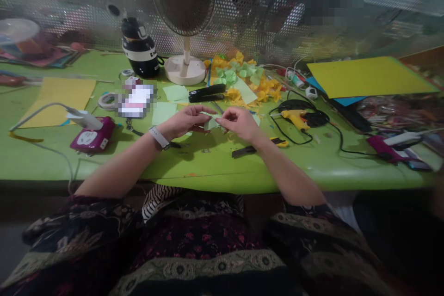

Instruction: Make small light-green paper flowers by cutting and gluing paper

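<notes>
A small piece of pale green paper (212, 123) is pinched between both hands above the middle of the table. My left hand (187, 121), with a light-strapped watch on the wrist, grips the paper's left side. On its right side, my right hand (239, 123) closes thumb and fingers on it. Just beyond the hands lies a black stapler (207, 93). Pale green sheets (164, 113) rest left of it. Below my right wrist is a dark-bladed cutting tool with yellow handles (245, 151), partly covered by the forearm. Behind are heaped green paper pieces (233, 74) and orange paper pieces (267, 89).
A white fan (185, 69) and a black bottle (141, 53) stand at the back. A yellow glue gun (294, 119) with its looping cord lies to the right. Purple power strips (93, 138) sit at both sides. Large yellow sheets (371, 77) fill the back right.
</notes>
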Demonstrator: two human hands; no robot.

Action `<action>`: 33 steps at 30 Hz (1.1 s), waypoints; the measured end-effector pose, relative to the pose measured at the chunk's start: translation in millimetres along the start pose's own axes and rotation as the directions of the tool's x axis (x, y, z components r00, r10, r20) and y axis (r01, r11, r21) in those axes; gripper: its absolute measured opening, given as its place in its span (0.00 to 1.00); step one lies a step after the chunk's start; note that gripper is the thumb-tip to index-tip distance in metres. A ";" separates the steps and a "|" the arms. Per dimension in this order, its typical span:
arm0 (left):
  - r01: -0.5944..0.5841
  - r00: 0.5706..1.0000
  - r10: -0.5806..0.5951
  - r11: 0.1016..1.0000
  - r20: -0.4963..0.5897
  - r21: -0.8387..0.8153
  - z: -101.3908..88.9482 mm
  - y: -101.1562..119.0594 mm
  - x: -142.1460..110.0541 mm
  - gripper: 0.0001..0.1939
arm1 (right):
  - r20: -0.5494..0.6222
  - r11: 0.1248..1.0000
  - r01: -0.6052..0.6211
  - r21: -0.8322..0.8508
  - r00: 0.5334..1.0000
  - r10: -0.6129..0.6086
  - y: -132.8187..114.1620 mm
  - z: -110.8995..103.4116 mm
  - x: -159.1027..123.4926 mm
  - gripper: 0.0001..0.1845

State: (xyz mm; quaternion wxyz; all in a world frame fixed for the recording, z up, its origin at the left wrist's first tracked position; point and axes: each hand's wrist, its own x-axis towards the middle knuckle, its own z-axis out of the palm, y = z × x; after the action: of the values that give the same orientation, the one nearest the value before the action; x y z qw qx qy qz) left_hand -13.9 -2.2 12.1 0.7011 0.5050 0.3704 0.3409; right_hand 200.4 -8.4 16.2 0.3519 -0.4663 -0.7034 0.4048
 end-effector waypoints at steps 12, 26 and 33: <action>0.004 1.000 -0.004 1.000 0.002 -0.027 -1.4 -3.1 1.2 0.10 | -0.035 0.994 0.043 -0.102 0.998 -0.047 0.4 1.5 -0.5 0.25; -0.026 1.000 0.026 0.996 -0.001 -0.087 1.2 -10.5 5.7 0.21 | -0.057 0.989 0.065 -0.135 0.996 -0.073 0.1 2.9 -1.6 0.24; -0.028 1.000 0.028 0.998 -0.003 -0.064 2.2 -6.9 3.4 0.30 | -0.040 0.990 -0.052 0.134 0.998 0.057 4.4 0.7 4.0 0.24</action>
State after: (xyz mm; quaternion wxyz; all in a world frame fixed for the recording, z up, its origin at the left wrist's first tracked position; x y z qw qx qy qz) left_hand -9.6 -2.0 5.3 0.7117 0.4871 0.3529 0.3629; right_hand 200.2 -3.8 12.4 0.3861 -0.4696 -0.6542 0.4499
